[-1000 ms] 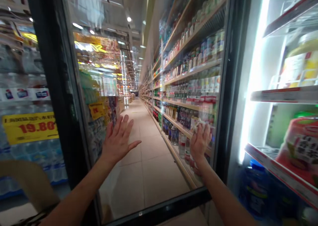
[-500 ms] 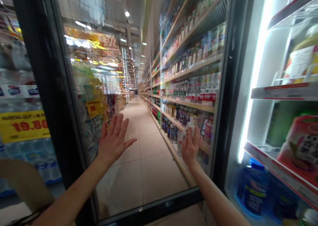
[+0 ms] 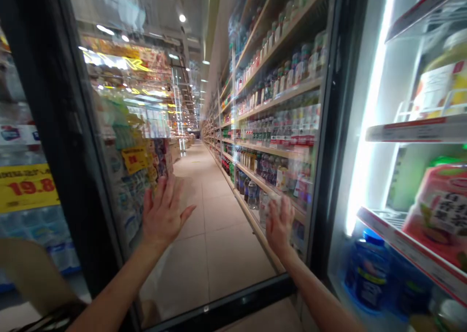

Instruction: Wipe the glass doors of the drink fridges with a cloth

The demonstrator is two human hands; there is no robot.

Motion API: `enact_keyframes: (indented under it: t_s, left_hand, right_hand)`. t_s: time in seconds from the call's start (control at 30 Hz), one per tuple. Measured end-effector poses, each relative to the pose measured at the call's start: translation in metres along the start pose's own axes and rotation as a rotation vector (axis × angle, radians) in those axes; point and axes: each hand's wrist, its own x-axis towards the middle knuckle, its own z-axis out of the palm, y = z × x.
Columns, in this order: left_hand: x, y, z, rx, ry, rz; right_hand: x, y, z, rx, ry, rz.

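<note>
A black-framed glass door [image 3: 204, 300] spans the view, the store aisle visible through it. My left hand [image 3: 164, 210] is open against or just before the pane, its fingers stretched up, thumb apart, holding nothing. My right hand [image 3: 279, 225] is raised near the pane's lower right, fingers extended and slightly blurred. Behind its fingertips is a whitish patch; I cannot tell whether this is something under the hand or goods seen through the glass.
On the right, a lit cooler has shelves [image 3: 412, 132] with a pink-labelled pack [image 3: 438, 215] and blue bottles [image 3: 370, 269]. At left stand wrapped bottles [image 3: 40, 230] with a yellow price sign [image 3: 27, 188]. Drink shelves [image 3: 277, 98] line the aisle beyond the pane.
My left hand has shifted slightly down and left. My right hand has moved a little lower. The whole view has turned slightly, with the door frame's left side moving left.
</note>
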Motion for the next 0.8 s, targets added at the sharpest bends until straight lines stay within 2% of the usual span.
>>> enact_keyframes:
  t_s: [0.07,0.1,0.13,0.17,0.27,0.3,0.33,0.37,0.43,0.5,0.53,0.57,0.63,0.67,0.7,0.73,0.77,0.8]
  left_hand:
    - [-0.001,-0.001,0.0,0.0,0.0,-0.003]
    - [-0.001,-0.001,0.001,0.0,-0.001,-0.006]
    - [-0.001,-0.001,0.001,-0.002,-0.001,-0.007]
    - [-0.002,-0.001,0.002,-0.004,-0.003,-0.007]
    - [-0.003,-0.001,0.003,-0.005,-0.001,-0.009]
    - [-0.003,-0.001,0.003,-0.008,0.0,-0.01]
    - [-0.003,-0.002,0.004,-0.012,0.001,-0.012]
    - [-0.004,-0.002,0.004,-0.021,-0.002,-0.02]
    - [-0.004,-0.002,0.003,-0.04,-0.011,-0.039]
    - [-0.004,-0.002,0.003,-0.04,-0.017,-0.047]
    - [-0.004,-0.002,0.002,-0.029,-0.012,-0.039]
    - [-0.003,-0.002,0.002,-0.015,-0.009,-0.031]
    - [-0.003,-0.001,0.002,0.012,-0.004,-0.017]
    - [-0.003,-0.001,0.003,0.021,-0.006,-0.015]
    - [-0.002,-0.001,0.003,0.025,-0.008,-0.015]
    - [-0.002,-0.001,0.003,0.026,-0.01,-0.013]
    - [-0.002,-0.002,0.003,0.025,-0.009,-0.008]
    - [-0.003,-0.003,0.003,0.024,-0.007,-0.001]
  right_hand:
    - [0.002,-0.009,0.001,0.076,-0.077,-0.255]
    - [0.006,-0.005,0.0,0.085,-0.092,-0.314]
    - [0.011,0.004,0.0,0.071,-0.072,-0.288]
    - [0.019,0.016,0.0,0.037,-0.017,-0.174]
    - [0.045,0.042,0.004,-0.046,0.187,0.315]
    - [0.052,0.041,0.006,-0.045,0.22,0.392]
    - [0.056,0.035,0.007,-0.033,0.221,0.388]
    - [0.057,0.026,0.008,-0.011,0.189,0.301]
    - [0.054,0.007,0.008,0.047,0.067,-0.042]
    - [0.05,0.006,0.004,0.081,-0.042,-0.344]
    - [0.051,0.014,0.002,0.078,-0.057,-0.38]
    - [0.055,0.025,0.0,0.058,-0.027,-0.316]
    - [0.071,0.048,-0.001,-0.001,0.122,0.024]
    - [0.08,0.054,0.0,-0.023,0.196,0.196]
    - [0.088,0.054,0.002,-0.032,0.244,0.307]
    - [0.094,0.046,0.005,-0.026,0.253,0.345]
    - [0.097,0.033,0.007,-0.008,0.222,0.308]
    - [0.097,0.017,0.009,0.022,0.16,0.204]
